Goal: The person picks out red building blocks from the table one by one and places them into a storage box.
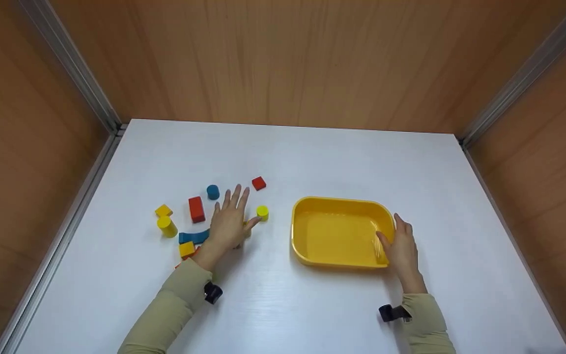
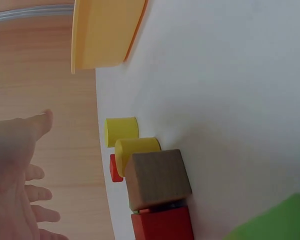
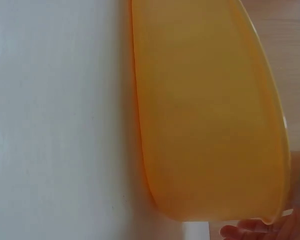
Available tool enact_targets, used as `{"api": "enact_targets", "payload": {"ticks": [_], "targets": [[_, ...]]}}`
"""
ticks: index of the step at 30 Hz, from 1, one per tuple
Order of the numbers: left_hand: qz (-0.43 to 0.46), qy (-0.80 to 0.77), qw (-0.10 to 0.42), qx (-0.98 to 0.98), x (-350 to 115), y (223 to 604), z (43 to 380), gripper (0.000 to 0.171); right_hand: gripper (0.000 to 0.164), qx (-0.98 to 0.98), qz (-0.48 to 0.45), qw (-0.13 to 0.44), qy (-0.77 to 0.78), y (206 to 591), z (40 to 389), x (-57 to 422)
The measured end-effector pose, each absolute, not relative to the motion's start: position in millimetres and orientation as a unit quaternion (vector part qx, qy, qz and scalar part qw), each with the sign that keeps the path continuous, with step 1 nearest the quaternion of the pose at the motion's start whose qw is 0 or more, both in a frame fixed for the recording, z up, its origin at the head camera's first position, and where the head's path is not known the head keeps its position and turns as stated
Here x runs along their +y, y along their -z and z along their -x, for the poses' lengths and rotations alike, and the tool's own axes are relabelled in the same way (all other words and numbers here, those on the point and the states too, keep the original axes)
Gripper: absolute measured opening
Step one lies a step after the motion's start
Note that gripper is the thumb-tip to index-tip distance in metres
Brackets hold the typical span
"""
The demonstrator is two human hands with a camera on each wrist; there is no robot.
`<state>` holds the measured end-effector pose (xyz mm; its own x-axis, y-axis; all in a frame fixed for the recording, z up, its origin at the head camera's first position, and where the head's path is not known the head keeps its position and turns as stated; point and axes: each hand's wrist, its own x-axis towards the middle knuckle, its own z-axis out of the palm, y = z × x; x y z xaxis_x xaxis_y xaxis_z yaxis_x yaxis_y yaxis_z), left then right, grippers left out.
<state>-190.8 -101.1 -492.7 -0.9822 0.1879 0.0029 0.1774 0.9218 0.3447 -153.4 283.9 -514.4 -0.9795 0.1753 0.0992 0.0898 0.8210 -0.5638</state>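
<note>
My left hand (image 1: pixel 229 223) is spread over a group of wooden blocks, its fingers straight and nothing in its grasp. In the left wrist view a brown wooden cube (image 2: pixel 160 177), a red block (image 2: pixel 164 224) and two yellow cylinders (image 2: pixel 122 131) stand on the table beyond the palm. A yellow cylinder (image 1: pixel 262 212) sits just off the thumb, and a red cube (image 1: pixel 259 183) lies past the fingertips. My right hand (image 1: pixel 402 250) holds the right end of a yellow plastic tub (image 1: pixel 339 263), thumb over the rim and fingers outside. No blocks show inside the tub.
Left of the left hand lie a red block (image 1: pixel 196 209), a blue cylinder (image 1: pixel 212 191), a curved blue block (image 1: pixel 193 237), a tall yellow cylinder (image 1: pixel 167 226) and yellow cubes (image 1: pixel 163 210). A green block (image 2: pixel 275 222) appears in the left wrist view. Wooden panels (image 1: pixel 312 64) enclose the white table (image 1: pixel 283 157).
</note>
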Motion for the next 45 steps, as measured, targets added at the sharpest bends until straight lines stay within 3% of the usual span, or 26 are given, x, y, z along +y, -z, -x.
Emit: {"api": "enact_targets", "payload": {"ticks": [9, 19, 29, 45], "targets": [[-0.084, -0.153, 0.053, 0.983, -93.3, 488.8, 220.3, 0.078, 0.051, -0.951, 0.107, 0.064, -0.284, 520.4, 164.1, 286.2], [-0.074, -0.157, 0.086, 0.981, -83.8, 487.1, 243.6, 0.074, 0.024, -0.958, 0.093, 0.096, -0.255, 526.4, 164.2, 290.0], [-0.094, -0.108, 0.072, 0.987, -69.4, 485.4, 264.5, 0.067, 0.025, -0.961, 0.12, 0.036, -0.246, 522.3, 165.8, 288.2], [-0.055, -0.122, 0.077, 0.988, -63.5, 494.6, 285.3, 0.059, 0.025, -0.958, 0.128, 0.019, -0.254, 524.5, 168.8, 285.9]]}}
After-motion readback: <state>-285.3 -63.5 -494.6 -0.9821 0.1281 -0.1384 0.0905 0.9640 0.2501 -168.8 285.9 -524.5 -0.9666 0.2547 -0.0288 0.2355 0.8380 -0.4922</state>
